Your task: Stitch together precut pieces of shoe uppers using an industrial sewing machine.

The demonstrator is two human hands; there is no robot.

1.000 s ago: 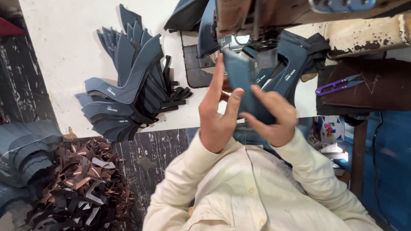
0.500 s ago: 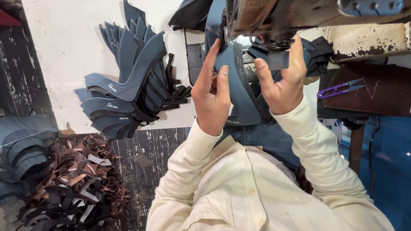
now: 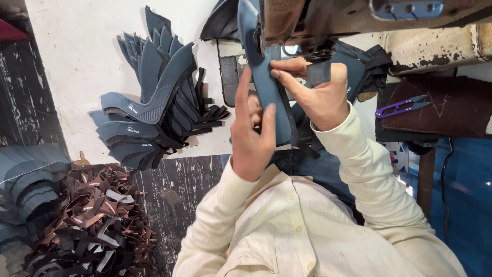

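Left hand (image 3: 252, 134) and right hand (image 3: 319, 92) each grip closed on blue shoe piece (image 3: 266, 87)

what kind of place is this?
Likely a shoe-making workshop, at a stitching station. Both hands, left hand and right hand, feed a blue shoe-upper piece under a worn sewing machine; a stack of cut blue pieces and a heap of brown offcuts lie nearby.

White worktable (image 3: 77, 66): stack of blue shoe pieces (image 3: 154, 102) at 9 o'clock; purple thread snips (image 3: 402, 106) on dark cloth (image 3: 451, 110) at 3 o'clock.
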